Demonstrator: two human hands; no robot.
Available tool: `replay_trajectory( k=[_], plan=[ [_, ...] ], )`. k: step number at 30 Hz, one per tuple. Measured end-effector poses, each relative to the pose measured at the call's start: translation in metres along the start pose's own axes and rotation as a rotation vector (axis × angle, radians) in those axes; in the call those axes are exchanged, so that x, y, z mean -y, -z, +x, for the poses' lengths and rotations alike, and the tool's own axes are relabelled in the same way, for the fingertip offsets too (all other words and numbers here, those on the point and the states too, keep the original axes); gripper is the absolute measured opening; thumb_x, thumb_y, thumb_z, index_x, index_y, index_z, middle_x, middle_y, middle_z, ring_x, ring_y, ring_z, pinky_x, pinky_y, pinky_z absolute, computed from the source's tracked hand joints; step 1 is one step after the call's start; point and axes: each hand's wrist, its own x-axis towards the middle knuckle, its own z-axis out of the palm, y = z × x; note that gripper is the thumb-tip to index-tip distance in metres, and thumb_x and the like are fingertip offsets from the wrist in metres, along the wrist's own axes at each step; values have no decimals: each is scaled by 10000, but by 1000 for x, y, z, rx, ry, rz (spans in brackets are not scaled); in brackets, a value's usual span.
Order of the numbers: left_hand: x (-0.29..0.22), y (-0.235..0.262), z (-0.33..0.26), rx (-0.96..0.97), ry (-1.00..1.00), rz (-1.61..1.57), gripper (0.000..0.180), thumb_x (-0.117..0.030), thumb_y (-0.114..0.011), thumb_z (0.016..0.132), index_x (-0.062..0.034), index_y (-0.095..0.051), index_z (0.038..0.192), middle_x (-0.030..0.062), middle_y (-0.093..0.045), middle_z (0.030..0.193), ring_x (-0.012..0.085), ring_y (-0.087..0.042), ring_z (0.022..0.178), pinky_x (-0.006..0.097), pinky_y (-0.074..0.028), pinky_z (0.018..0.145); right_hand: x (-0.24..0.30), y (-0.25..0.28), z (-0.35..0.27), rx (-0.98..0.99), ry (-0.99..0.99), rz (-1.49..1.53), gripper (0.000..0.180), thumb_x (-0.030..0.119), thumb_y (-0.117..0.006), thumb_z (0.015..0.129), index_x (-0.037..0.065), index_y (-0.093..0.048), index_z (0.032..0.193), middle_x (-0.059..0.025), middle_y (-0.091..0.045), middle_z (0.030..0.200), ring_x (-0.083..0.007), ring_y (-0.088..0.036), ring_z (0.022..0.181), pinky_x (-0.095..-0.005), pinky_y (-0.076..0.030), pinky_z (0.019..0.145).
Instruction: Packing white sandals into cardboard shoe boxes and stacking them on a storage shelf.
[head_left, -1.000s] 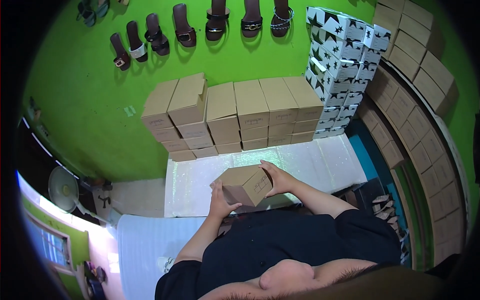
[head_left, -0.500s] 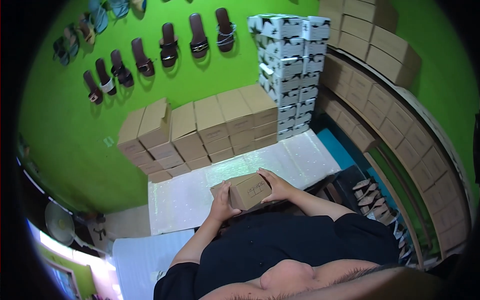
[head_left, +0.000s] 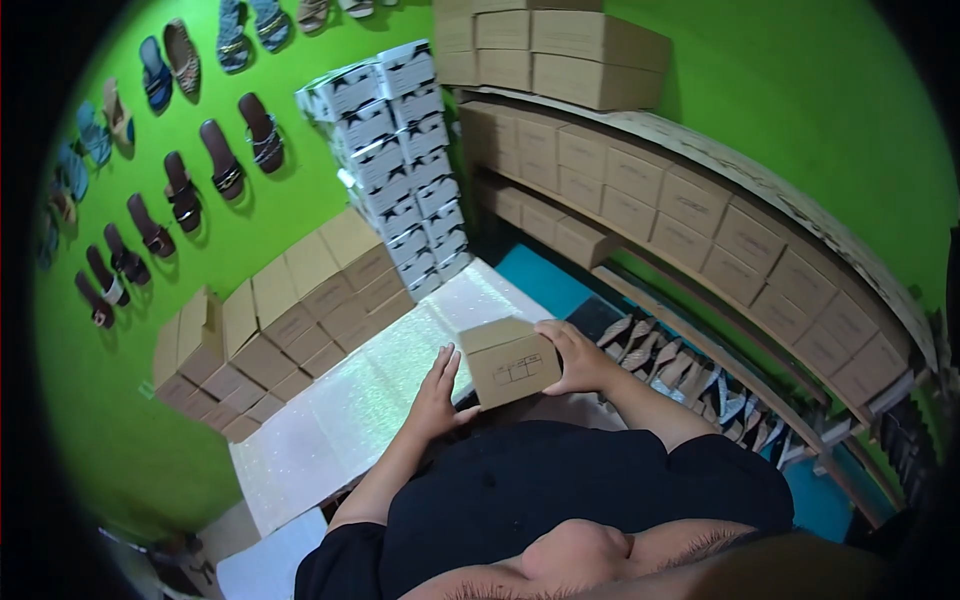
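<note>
A closed brown cardboard shoe box [head_left: 510,362] is held in front of my chest, over the edge of a white glittery mat [head_left: 360,400]. My left hand [head_left: 438,393] presses flat against the box's left end with fingers spread. My right hand [head_left: 570,355] wraps around its right end. The box sits level between both palms, with a small line drawing on its near face.
Brown boxes are stacked in rows [head_left: 280,320] against the green wall beyond the mat. A tall pile of white patterned boxes [head_left: 395,150] stands behind them. Shelves of brown boxes [head_left: 700,215] run along the right. Sandals [head_left: 180,190] hang on the wall, more lie at right [head_left: 670,370].
The view has swung to the right, bringing the shelves into view. The box stays held between both hands and has shifted rightward with my body.
</note>
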Motion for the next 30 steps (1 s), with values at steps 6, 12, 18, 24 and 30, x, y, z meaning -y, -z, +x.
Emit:
replay_trajectory(
  k=[6,12,18,24,30],
  plan=[
    [-37,-40,32,46,-14,-64,963,-281,-818,745,-77,-293,1527,230,-224,1587,412,-312,1432,443,-350,1136,-49,67,-63,-333,-39,-380,941,209,-864,562,57,-407,1371,-172,-434,1377,-395,-409,1323,-473,-355,1128],
    [-52,-57,34,76,27,-23,891,-269,-798,773,-79,-334,1510,230,-232,1583,415,-333,1419,441,-365,1126,-113,83,-103,-419,-80,-575,929,154,-865,559,61,-406,1362,-160,-449,1344,-401,-407,1321,-477,-365,1117],
    [-53,-56,14,106,151,9,883,-257,-791,778,-84,-332,1512,215,-253,1576,399,-339,1420,439,-368,1128,-204,68,-119,-431,-155,-703,830,95,-786,655,59,-398,1388,-160,-449,1358,-393,-379,1354,-469,-357,1120],
    [-54,-49,-8,88,287,-51,862,-199,-778,785,-78,-331,1512,209,-337,1536,369,-389,1393,417,-375,1123,-279,57,-97,-482,-221,-734,857,98,-782,670,57,-362,1416,-166,-406,1406,-396,-327,1396,-467,-342,1136],
    [-49,-38,-33,-2,421,-64,787,-214,-754,803,-43,-379,1474,212,-409,1483,379,-423,1360,412,-363,1128,-310,29,-80,-455,-241,-726,884,94,-789,703,97,-284,1428,-202,-285,1480,-473,-248,1421,-504,-334,1147]
  ],
)
